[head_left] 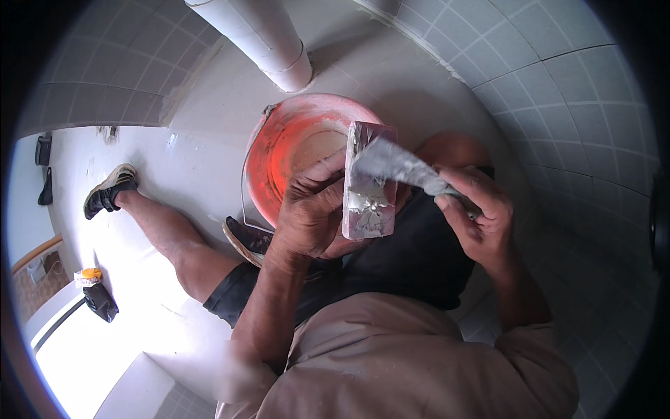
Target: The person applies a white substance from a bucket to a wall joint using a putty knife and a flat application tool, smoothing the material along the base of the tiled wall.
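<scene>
A flat, rectangular pinkish slab (388,215) sits just right of the centre of the frame, its broad face toward the viewer. Its long axis runs nearly straight up and down the frame, one short end toward the top edge and the other toward the bottom. Grey paste (370,202) is smeared over this face, thickest in the lower half. The left hand (312,202) grasps the slab by its left long side, the fingers partly hidden behind it.

The right hand (478,209), right of centre, has its fingers closed around the handle of a putty knife (394,164). The knife's long axis slants from lower right to upper left, and its broad blade points left, overlapping the slab's upper half; whether it touches the face cannot be told.

Behind the slab and to its left, a red bucket (269,167) stands on the floor (209,91), its mouth showing pale material inside. A white pipe (258,42) slants down from the top edge, its lower end above the bucket in the frame.
</scene>
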The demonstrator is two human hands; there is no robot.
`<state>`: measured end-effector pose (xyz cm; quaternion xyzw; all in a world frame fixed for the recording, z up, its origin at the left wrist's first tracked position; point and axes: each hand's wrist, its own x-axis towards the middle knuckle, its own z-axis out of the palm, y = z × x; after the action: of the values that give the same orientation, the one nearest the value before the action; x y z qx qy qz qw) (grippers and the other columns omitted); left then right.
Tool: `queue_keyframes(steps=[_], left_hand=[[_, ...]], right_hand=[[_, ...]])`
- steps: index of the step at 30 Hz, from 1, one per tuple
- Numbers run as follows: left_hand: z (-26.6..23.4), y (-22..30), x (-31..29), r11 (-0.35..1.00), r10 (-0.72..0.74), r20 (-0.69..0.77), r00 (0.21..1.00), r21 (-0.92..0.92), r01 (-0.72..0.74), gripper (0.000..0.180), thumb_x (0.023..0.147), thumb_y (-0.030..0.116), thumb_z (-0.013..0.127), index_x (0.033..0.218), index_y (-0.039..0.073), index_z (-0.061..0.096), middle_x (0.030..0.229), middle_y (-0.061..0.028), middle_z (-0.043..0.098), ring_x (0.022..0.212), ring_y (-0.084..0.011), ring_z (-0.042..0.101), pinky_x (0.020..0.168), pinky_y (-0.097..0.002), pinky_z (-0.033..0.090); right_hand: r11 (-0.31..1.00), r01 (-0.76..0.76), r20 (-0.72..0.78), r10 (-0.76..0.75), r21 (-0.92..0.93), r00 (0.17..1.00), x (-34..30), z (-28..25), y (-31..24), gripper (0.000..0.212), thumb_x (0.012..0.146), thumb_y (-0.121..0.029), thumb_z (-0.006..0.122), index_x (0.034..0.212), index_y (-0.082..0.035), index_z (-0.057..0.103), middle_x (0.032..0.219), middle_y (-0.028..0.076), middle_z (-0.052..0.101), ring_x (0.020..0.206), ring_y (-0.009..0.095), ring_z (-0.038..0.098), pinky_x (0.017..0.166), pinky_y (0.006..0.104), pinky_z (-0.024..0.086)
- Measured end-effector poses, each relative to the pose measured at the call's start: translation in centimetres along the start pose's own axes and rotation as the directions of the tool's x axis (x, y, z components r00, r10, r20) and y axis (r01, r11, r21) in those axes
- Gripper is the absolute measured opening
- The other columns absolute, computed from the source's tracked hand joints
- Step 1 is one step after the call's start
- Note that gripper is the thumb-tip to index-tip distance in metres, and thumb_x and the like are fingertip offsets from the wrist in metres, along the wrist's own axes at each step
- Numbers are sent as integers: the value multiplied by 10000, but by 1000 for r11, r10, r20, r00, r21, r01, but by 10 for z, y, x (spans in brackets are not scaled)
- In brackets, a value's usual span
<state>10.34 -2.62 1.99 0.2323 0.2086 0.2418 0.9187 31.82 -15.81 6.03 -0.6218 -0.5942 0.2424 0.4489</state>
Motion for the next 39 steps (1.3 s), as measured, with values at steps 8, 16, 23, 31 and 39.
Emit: queue_keyframes(steps=[8,16,23,31,39], left_hand=[[2,-1,0,993,50,-108,993,-99,-61,415,933,37,603,1333,-37,524,1207,-141,644,1063,-211,643,928,-359,535],[10,-4,-1,997,28,-19,999,-68,-29,407,933,16,595,1333,-31,537,1193,-138,654,1037,-196,651,905,-339,539],[11,4,0,989,-102,117,988,-95,113,429,914,-7,588,1330,-76,515,1208,-182,646,1099,-242,646,944,-358,535],[-6,-3,8,963,-32,40,999,-268,42,400,865,13,626,1256,-49,573,1144,-155,673,1000,-231,682,908,-354,561],[-23,20,5,983,144,-12,989,-117,-145,412,885,21,618,1290,-25,557,1123,-126,680,964,-197,686,866,-334,580]], right_hand=[[991,40,19,-43,131,999,-17,7,-4,301,812,65,665,1112,53,636,959,174,690,779,233,676,697,311,530],[993,65,-115,-76,-97,990,-14,15,3,329,791,86,665,1117,48,639,961,183,692,797,244,679,699,310,541],[994,-86,-239,101,72,966,-9,6,2,291,875,4,647,1158,55,603,990,164,681,816,204,666,715,295,530],[740,-351,131,341,574,931,-22,13,9,351,947,-54,585,1284,21,519,869,102,638,619,73,541,533,219,439],[898,-270,-145,336,348,931,-39,-6,3,346,885,7,656,1219,51,579,928,67,639,732,69,585,671,222,486]])
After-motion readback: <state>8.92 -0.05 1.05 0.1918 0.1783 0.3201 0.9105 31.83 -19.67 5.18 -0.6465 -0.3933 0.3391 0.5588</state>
